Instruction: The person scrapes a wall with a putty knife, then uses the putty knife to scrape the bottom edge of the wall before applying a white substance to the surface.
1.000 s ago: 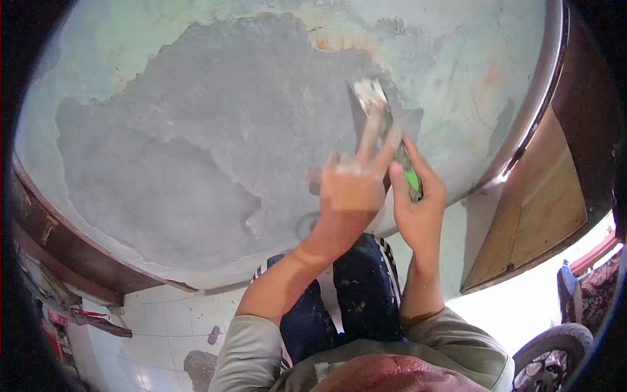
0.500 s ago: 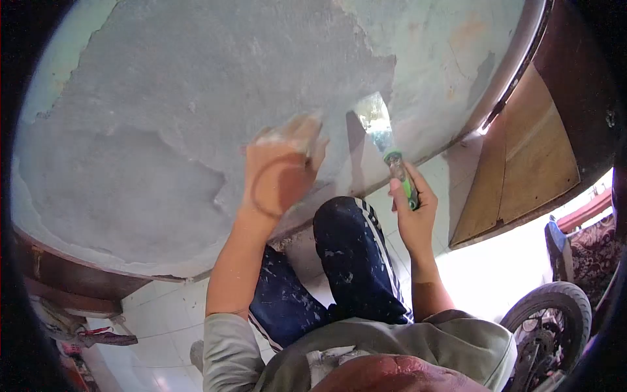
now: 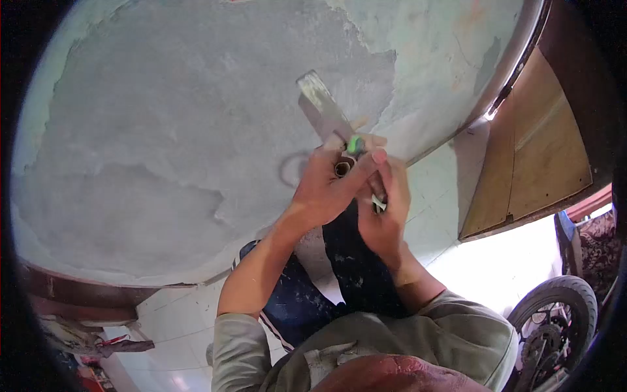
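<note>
My right hand [image 3: 385,212] is closed round the green and dark handle of a putty knife [image 3: 322,108]. Its wide metal blade points up and left in front of the wall. Close against it, my left hand [image 3: 326,189] grips a small curled sheet [image 3: 343,168], pale at its rim and dark inside, that looks like sandpaper. The fingers of both hands meet around the handle, so part of the handle and sheet is hidden. Behind them stands a wall [image 3: 196,98] with a large grey bare patch edged by pale green paint.
A brown wooden panel [image 3: 545,150] leans at the right, above white floor tiles [image 3: 428,189]. A motorbike wheel [image 3: 555,326] stands at the lower right. My paint-spotted knees [image 3: 356,261] are close to the wall. Cloth-like items [image 3: 91,336] lie at the lower left.
My left hand has left the wall surface and moved right to meet my right hand. The putty knife has shifted left, and its blade now tilts further left.
</note>
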A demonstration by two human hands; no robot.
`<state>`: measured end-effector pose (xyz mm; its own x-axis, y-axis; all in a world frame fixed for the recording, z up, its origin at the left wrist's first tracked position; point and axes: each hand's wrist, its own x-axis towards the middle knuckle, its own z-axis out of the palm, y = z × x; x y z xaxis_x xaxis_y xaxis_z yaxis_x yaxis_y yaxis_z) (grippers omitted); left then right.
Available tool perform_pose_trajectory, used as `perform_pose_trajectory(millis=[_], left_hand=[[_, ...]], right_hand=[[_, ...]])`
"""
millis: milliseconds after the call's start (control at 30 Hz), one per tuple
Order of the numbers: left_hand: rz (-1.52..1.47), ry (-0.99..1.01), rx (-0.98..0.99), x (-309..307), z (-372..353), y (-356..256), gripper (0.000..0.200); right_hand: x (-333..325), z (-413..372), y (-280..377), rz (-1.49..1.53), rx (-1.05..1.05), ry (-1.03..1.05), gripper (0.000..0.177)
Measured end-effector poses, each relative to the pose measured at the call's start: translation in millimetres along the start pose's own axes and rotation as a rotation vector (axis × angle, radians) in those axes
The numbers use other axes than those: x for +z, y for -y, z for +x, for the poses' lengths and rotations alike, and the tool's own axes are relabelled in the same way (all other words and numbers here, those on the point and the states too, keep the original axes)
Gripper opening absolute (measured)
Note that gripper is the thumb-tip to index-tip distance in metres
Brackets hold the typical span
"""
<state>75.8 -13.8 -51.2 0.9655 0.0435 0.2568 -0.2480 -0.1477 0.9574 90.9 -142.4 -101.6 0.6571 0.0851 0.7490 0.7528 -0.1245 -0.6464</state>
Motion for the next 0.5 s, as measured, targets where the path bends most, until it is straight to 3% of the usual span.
perform_pose_trajectory(millis=[100,167,367,433,500], left_hand=[[-0.143,0.076,-0.108,-1.5,14.6,-5.5,0.041],[-0.175,0.124,-0.198,1.5,22.9,-2.2,0.038],[-0.017,0.05,-0.066,19.7,34.5,18.3,0.039],[0.031,-0.061,0.1,26.7,37.0,17.4,0.044],[0.054,-0.058,0.147,28.6,42.4,20.4,0.046]], right_hand=[[2.3,-12.9,1.7,0.074,0.111,0.085,0.054],[4.7,-13.8,-2.2,0.298,0.211,0.079,0.053],[-8.6,-4.8,-24.3,0.281,0.164,0.038,0.052],[-12.8,-0.9,-28.0,0.274,0.164,0.034,0.051],[-16.1,4.4,-30.6,0.26,0.184,0.033,0.048]])
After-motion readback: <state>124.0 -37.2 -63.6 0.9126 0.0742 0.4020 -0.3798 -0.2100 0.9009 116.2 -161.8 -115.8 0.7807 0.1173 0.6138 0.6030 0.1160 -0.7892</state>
